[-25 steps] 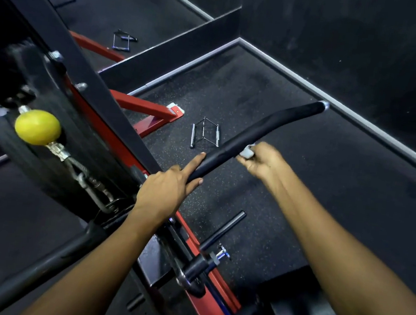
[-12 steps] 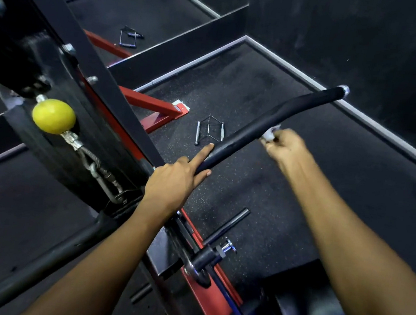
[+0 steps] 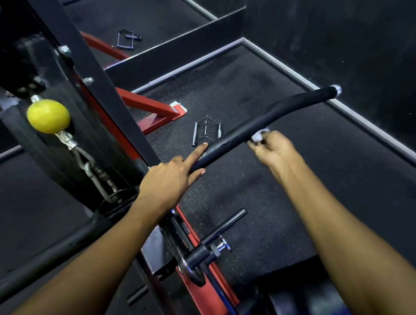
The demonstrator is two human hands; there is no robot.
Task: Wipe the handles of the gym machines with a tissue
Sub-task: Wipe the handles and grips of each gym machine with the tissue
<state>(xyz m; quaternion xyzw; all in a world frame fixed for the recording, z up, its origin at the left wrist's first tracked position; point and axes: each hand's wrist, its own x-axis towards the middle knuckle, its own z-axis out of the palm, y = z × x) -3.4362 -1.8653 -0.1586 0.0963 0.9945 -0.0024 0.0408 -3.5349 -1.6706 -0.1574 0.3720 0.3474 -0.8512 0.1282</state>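
Observation:
A long black padded bar handle (image 3: 271, 116) slants from the machine's middle up to the right, ending in a metal cap (image 3: 336, 88). My left hand (image 3: 170, 180) grips the bar's lower part, index finger stretched along it. My right hand (image 3: 275, 149) is closed on a small white tissue (image 3: 258, 136) and presses it against the underside of the bar near its middle bend.
A yellow ball stopper (image 3: 48, 116) on a steel cable hangs at the left by the black machine frame (image 3: 82, 65). A red base leg (image 3: 153, 107) and a metal grip attachment (image 3: 206, 131) lie on the dark rubber floor. A black peg (image 3: 225, 226) sticks out below.
My right hand with the tissue has slid up along the bar toward its far end. My left hand has kept its grip. The view has shifted slightly.

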